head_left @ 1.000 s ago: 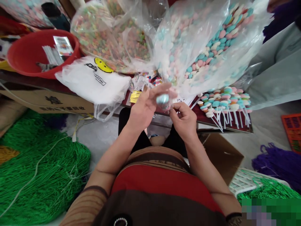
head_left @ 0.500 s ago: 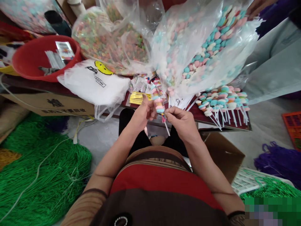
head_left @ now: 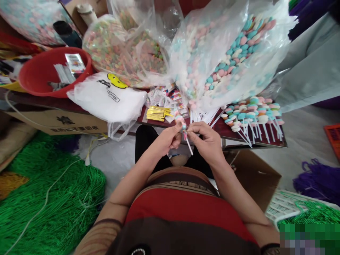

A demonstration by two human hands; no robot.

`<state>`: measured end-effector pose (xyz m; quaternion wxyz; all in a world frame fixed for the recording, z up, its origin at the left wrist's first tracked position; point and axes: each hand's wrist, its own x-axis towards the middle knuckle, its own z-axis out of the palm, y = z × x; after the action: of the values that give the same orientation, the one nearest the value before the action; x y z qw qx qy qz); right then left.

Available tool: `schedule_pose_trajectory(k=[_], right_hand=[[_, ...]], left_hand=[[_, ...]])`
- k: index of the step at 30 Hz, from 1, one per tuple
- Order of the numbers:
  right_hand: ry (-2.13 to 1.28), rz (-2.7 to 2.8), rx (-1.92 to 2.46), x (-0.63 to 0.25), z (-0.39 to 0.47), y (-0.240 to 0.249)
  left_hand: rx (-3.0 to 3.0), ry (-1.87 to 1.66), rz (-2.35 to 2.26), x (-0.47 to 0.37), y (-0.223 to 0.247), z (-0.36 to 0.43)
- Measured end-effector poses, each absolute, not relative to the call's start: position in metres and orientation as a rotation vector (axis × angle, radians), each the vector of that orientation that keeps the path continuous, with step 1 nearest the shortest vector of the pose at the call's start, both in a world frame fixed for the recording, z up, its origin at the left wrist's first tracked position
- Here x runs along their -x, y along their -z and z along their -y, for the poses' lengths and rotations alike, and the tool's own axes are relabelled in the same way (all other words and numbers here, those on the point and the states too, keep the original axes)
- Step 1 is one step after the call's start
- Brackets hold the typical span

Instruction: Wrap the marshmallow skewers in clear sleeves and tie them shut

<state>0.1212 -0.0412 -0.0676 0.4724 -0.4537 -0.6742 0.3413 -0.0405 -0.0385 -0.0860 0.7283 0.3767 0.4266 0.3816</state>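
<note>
A wrapped marshmallow skewer (head_left: 180, 118) on a white stick tilts between my two hands above the table's front edge. My left hand (head_left: 171, 137) is closed round its candy part, the thumb lying along the wrapper. My right hand (head_left: 204, 136) pinches at the gathered wrapper just below the candy; whether a tie is in those fingers is too small to tell. Just beyond them lie a bundle of gold twist ties (head_left: 156, 113) and printed clear wrappers (head_left: 158, 96). White sticks (head_left: 203, 117) lie past my right hand.
Several bare marshmallow skewers (head_left: 251, 112) are piled at the table's right end. Behind stand a big bag of marshmallows (head_left: 225, 67) and a bag of small candies (head_left: 124, 53). A red basin (head_left: 34, 76) stands left. Below are green cords (head_left: 53, 187) and an open carton (head_left: 255, 180).
My left hand has moved right and up and now closes over the candy, covering more of it. My right hand keeps its pinch. A hand at the top right has gone from view.
</note>
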Motion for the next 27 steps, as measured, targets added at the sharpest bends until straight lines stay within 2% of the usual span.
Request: schedule_pose_trajectory(k=[5,8,11,16,22,25,27], right_hand=[[-1.098,1.385,1.214,-0.137,0.046,0.087],[-1.373,1.052,1.206,-0.150,0.054,0.099],[-1.454,0.870,1.248,-0.172,0.069,0.110],[-1.222,0.891,1.475,-0.249,0.106,0.123],[-0.818,1.306,2.076,-0.365,0.144,0.140],[-0.664,1.376,2.423,-0.389,0.145,0.139],[-0.523,1.305,2.433,-0.386,0.136,0.129]], left_hand=[[-1.182,-1.039,-0.985,0.030,0.086,0.047],[-1.621,-0.939,-0.901,0.017,0.096,0.052],[-1.981,-0.698,-0.840,0.002,0.106,0.055],[-2.148,-0.440,-0.766,-0.007,0.110,0.055],[-1.984,-0.623,-0.845,0.005,0.116,0.043],[-1.909,-0.677,-0.904,0.006,0.118,0.040],[-1.884,-0.679,-0.917,0.004,0.118,0.041]])
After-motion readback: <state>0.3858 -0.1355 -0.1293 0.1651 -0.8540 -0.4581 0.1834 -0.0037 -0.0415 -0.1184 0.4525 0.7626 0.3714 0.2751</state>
